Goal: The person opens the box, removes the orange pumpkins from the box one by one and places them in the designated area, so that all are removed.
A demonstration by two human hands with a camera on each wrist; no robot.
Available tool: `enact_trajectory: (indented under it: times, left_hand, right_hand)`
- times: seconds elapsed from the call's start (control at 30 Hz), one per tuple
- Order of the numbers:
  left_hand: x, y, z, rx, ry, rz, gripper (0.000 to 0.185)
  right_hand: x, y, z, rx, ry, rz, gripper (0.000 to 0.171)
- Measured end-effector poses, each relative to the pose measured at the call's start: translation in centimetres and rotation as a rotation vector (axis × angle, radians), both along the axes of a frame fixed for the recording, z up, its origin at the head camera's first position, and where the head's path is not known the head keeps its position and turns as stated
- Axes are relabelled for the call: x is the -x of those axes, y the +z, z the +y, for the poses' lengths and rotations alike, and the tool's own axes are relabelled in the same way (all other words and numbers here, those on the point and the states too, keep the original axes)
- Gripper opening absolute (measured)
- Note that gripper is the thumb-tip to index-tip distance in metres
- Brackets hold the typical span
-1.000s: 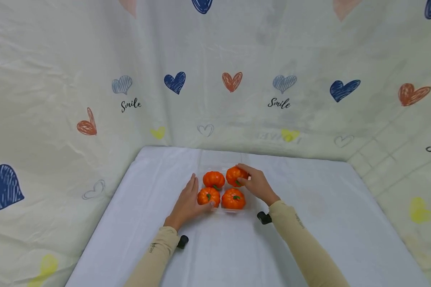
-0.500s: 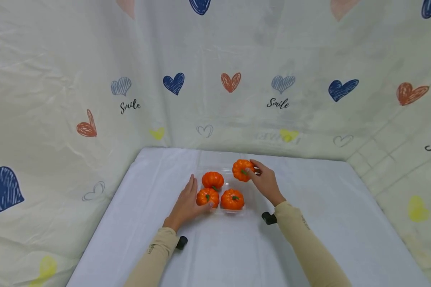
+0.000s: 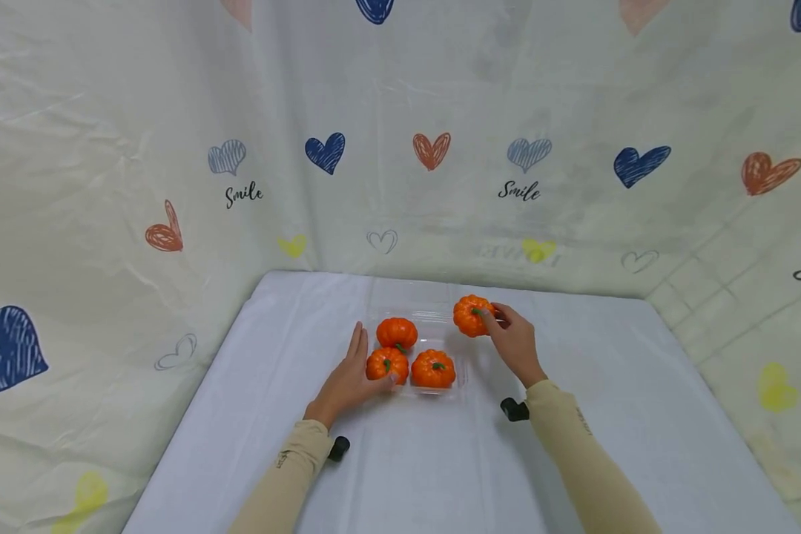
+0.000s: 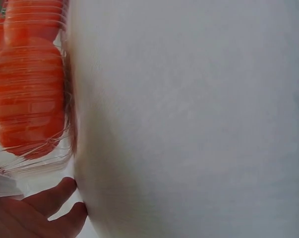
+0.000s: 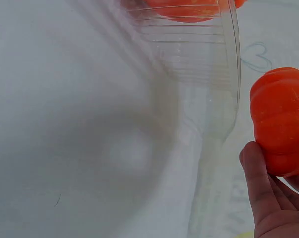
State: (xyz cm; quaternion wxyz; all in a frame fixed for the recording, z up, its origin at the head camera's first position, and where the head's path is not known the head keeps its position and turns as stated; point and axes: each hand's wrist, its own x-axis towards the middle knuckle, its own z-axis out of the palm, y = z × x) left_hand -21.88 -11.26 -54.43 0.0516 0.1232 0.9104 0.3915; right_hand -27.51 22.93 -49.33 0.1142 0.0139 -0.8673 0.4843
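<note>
White cloth covers the table (image 3: 254, 415), and a pale sheet printed with hearts and the word "Smile" (image 3: 243, 195) is hung behind and to both sides.

Nearest the person, two beige sleeves (image 3: 287, 475) are seen, each with a small black wrist device (image 3: 338, 448). The left hand (image 3: 347, 378) is laid against the left side of a clear plastic tray (image 3: 460, 374), fingers nearly straight, with the thumb resting at the near-left pumpkin (image 3: 387, 365); the tray appears to be steadied rather than gripped. Beside that pumpkin a second one (image 3: 433, 368) sits at the near right, and a third (image 3: 397, 333) sits behind at the far left. The far-right place in the tray is left vacant.

One small orange pumpkin (image 3: 472, 315) is pinched by the fingertips of the right hand (image 3: 515, 343) and is held just beyond the tray's far-right corner, outside its wall; in the right wrist view it (image 5: 280, 119) is seen clear of the ribbed transparent rim (image 5: 231, 59), with the fingers (image 5: 256, 178) curled under it.

By the look of things, one of four pumpkins is out and three are left inside, so roughly a quarter of the emptying is judged done.

Nothing is seen blocking the open cloth to the right; only the tray's low wall and the closeness of the remaining pumpkins would be met by reaching fingers.
</note>
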Motion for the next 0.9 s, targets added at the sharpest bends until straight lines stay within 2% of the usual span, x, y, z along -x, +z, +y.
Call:
enact_trajectory:
  times: [0.27,0.57,0.9]
  left_hand:
    - [0.0,-0.2,-0.1,0.004,0.021,-0.037,0.124]
    - [0.2,-0.1,0.0,-0.013,0.008,-0.018,0.124]
    - [0.2,0.1,-0.2,-0.019,0.018,-0.029,0.124]
  right_hand:
    - [-0.2,-0.4,1.4,-0.021,-0.044,-0.066,0.062]
    - [-0.4,-0.9,3.1,-0.024,-0.099,-0.167,0.064]
    - [-0.5,-1.6,3.9,-0.055,-0.059,-0.245,0.065]
